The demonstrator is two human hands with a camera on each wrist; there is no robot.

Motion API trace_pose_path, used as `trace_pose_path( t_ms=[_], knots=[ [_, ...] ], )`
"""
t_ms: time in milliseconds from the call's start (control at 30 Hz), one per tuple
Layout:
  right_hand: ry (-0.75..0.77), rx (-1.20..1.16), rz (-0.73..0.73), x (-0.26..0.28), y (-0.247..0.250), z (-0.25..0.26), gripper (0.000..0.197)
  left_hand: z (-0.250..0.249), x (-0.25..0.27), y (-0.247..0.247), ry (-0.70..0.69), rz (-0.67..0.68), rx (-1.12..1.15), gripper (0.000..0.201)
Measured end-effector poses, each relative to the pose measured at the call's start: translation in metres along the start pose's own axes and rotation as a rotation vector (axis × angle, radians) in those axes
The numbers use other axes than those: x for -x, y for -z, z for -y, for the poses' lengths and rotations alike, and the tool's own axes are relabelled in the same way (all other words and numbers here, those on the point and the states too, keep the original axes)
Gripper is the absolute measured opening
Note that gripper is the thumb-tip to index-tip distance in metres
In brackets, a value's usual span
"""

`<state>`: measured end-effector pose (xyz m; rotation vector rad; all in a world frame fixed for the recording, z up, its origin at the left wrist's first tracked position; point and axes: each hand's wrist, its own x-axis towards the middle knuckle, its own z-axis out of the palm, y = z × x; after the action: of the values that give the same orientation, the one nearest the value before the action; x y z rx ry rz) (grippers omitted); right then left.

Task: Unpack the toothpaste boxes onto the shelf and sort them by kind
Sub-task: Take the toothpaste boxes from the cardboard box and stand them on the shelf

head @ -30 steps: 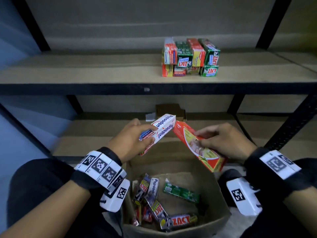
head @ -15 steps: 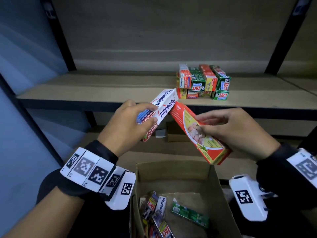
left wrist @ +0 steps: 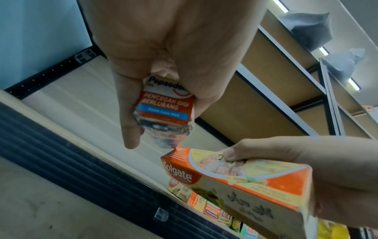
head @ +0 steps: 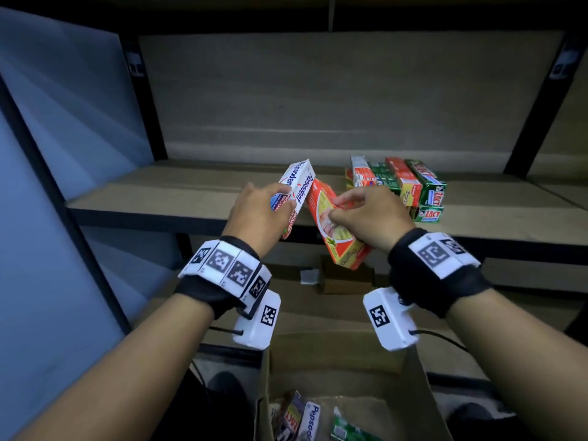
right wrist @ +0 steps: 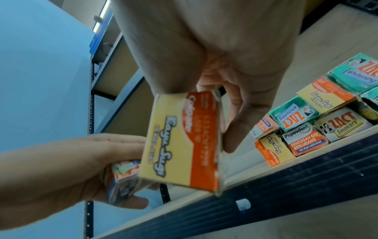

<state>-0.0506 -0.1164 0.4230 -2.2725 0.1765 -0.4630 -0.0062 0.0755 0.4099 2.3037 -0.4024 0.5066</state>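
Note:
My left hand [head: 264,208] grips a white Pepsodent box [head: 297,186] [left wrist: 165,110], tilted up over the front edge of the wooden shelf [head: 178,189]. Beside it, my right hand [head: 362,214] holds an orange and yellow Colgate box [head: 337,240] [right wrist: 184,139] by its upper part, its lower end hanging below the shelf edge. The two boxes nearly touch at their tops. To the right on the shelf stands a stack of toothpaste boxes [head: 397,186] [right wrist: 315,116]: Colgate, Pepsodent and green Zact kinds mixed in two layers.
An open cardboard box [head: 337,377] sits below my arms with several more toothpaste boxes [head: 305,418] inside. Black uprights [head: 146,100] frame the shelf, and a blue panel [head: 63,154] closes the left side. A lower shelf holds a small brown carton [head: 343,278].
Both hands have risen from above the cardboard box up to the shelf's front edge, each carrying its box. The two boxes have come closer together and tilted more upright.

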Motion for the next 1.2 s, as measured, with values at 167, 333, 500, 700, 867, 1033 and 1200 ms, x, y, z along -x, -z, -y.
trace_pose_path(
  t_ms=[167,333,500,700,867,1033,1200],
  knots=[
    [-0.008,0.099,-0.093,-0.013,-0.020,-0.001,0.021,0.002,-0.020,-0.014,0.037,0.024,-0.074,0.032],
    [0.007,0.244,-0.103,-0.028,-0.029,-0.003,0.013,0.005,-0.032,-0.032,0.005,0.089,-0.192,0.033],
    [0.077,0.414,-0.108,-0.047,-0.035,0.000,0.031,0.009,-0.040,-0.046,-0.009,0.183,-0.176,0.035],
    [0.175,0.410,0.135,-0.036,-0.015,0.003,0.028,0.021,-0.042,-0.038,-0.125,0.317,-0.094,0.055],
    [0.242,0.417,0.215,-0.015,0.006,0.005,0.040,0.028,-0.044,-0.020,-0.231,0.366,-0.141,0.061],
    [0.320,0.482,0.229,-0.006,0.013,0.006,0.036,0.026,-0.046,-0.010,-0.282,0.415,-0.183,0.054],
    [0.373,0.566,0.189,-0.011,0.008,0.006,0.025,0.023,-0.053,-0.013,-0.236,0.454,-0.173,0.048]
  ],
)
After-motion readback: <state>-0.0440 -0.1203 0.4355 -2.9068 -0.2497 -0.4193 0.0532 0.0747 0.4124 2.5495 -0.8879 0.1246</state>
